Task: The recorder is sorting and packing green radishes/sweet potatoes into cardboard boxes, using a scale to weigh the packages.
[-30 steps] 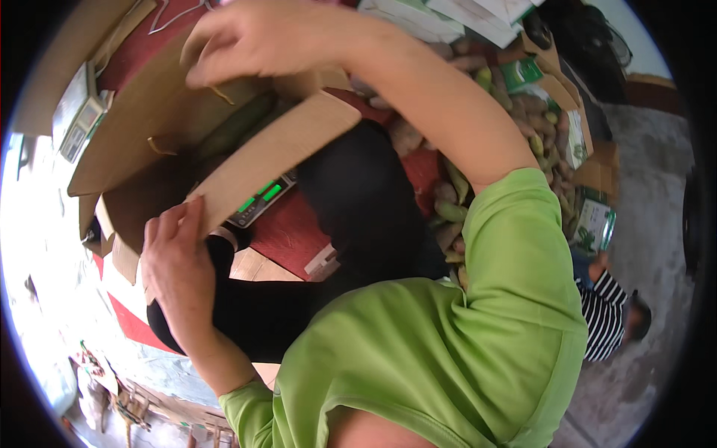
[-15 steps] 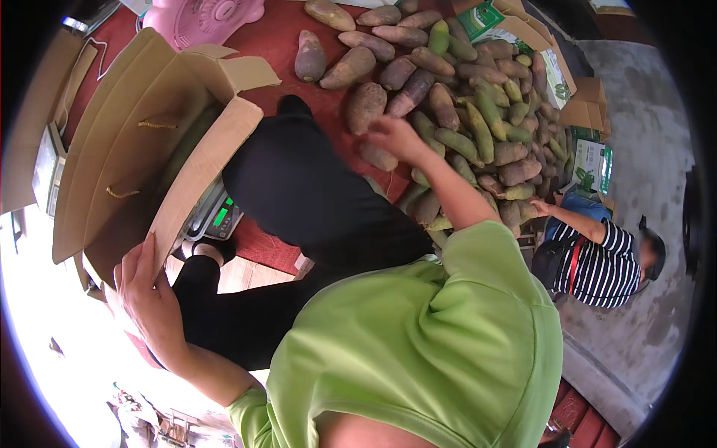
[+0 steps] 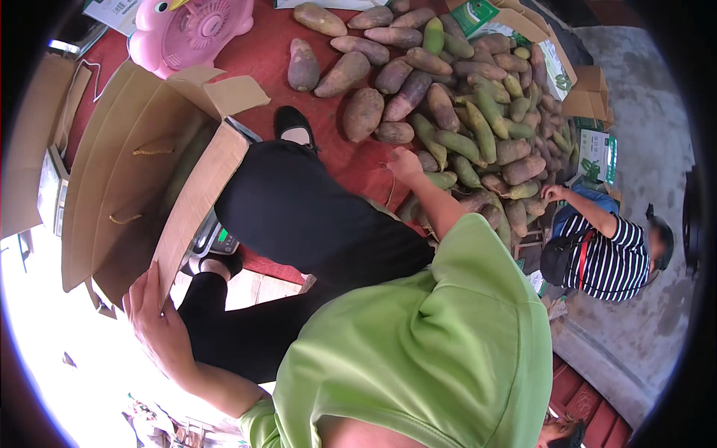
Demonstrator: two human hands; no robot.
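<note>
My left hand [image 3: 154, 317] grips the near edge of an open cardboard box [image 3: 202, 187], thumb and fingers on either side of its wall. The tall box has yellow rope handles and stands over a scale [image 3: 224, 240] with a lit green display. My right hand [image 3: 405, 164] is low over the red cloth beside the heap of radishes [image 3: 515, 153]. Its fingers are curled together, and what they hold, if anything, is hidden. A thin strand shows just below the fingertips. A short, soil-covered radish [image 3: 393, 133] lies just beyond them.
Several larger radishes lie loose on the red cloth [image 3: 261, 63], near a pink fan [image 3: 202, 30]. My shoe [image 3: 293, 125] rests between box and radishes. Printed cartons [image 3: 595, 157] stand behind the heap. On the right, a person in a striped shirt [image 3: 606, 257] reaches into it.
My right hand has come off the short radish and drawn nearer to me. That radish now lies farther away, against the bigger ones. My left hand keeps its grip on the box.
</note>
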